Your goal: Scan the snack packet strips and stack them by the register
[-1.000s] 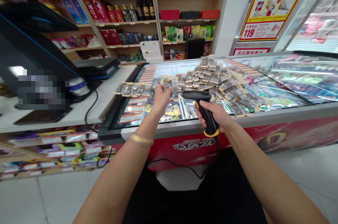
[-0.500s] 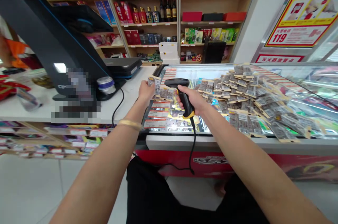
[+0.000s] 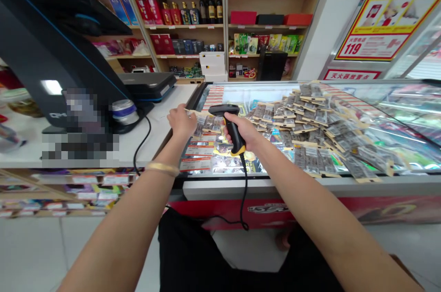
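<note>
My right hand [image 3: 241, 132] is wrapped round the handle of a black and yellow barcode scanner [image 3: 234, 133], whose head points left over the glass-topped freezer. To the left, my left hand [image 3: 182, 121] is closed over the edge between the white counter and the freezer; what it grips is mostly hidden behind the fingers. A few flat packets [image 3: 211, 124] lie just right of it. Under the scanner are orange-edged price labels [image 3: 198, 150] and printed items. A big pile of similar clear packets with tan edges [image 3: 313, 113] covers the middle of the freezer top.
On the white counter [image 3: 156, 133] at the left stand a dark register terminal [image 3: 86, 53], a white and blue roll [image 3: 124, 112] and a black cable. The scanner's cord hangs over the freezer's front edge [image 3: 275, 187]. Stocked shelves [image 3: 189, 26] stand behind.
My left hand has moved left and turned over, so the packet it held up is no longer clearly seen. The scanner stays in my right hand. The view has shifted slightly right.
</note>
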{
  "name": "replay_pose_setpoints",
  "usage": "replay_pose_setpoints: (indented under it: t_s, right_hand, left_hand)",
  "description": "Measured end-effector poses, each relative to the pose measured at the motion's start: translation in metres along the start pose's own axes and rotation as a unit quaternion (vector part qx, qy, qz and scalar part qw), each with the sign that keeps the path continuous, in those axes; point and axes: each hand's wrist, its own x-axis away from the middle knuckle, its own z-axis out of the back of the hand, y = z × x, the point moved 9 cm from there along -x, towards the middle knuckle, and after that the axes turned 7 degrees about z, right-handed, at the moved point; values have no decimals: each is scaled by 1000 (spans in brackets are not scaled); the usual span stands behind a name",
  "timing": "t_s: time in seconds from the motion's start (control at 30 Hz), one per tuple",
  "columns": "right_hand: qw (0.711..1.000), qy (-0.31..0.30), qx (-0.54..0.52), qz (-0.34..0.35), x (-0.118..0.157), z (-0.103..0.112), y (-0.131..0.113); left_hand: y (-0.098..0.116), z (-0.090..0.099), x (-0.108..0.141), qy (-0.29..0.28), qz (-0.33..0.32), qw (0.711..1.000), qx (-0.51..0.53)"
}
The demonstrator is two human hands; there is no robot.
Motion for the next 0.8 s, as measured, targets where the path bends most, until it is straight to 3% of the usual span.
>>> replay_pose_setpoints:
  t_s: [0.2, 0.33, 0.47, 0.63, 0.7, 0.8]
  right_hand:
    - [999, 3, -11, 47, 35, 32, -23]
    - [995, 49, -18, 90, 82, 75, -41]
    - [987, 94, -16, 130, 135, 124, -50]
    - [974, 157, 10, 160, 192, 183, -43]
    - [971, 175, 13, 165, 207, 200, -36]
    - [970, 180, 15, 161, 220, 214, -26]
  left_hand:
    - [53, 15, 28, 30, -101, 992, 76]
    - [104, 7, 78, 9, -198, 971, 137]
    - [148, -27, 148, -103, -250, 952, 141]
    - [175, -83, 225, -270, -232, 933, 47]
    - [181, -100, 244, -303, -231, 924, 3]
    - [186, -111, 258, -303, -232, 923, -39]
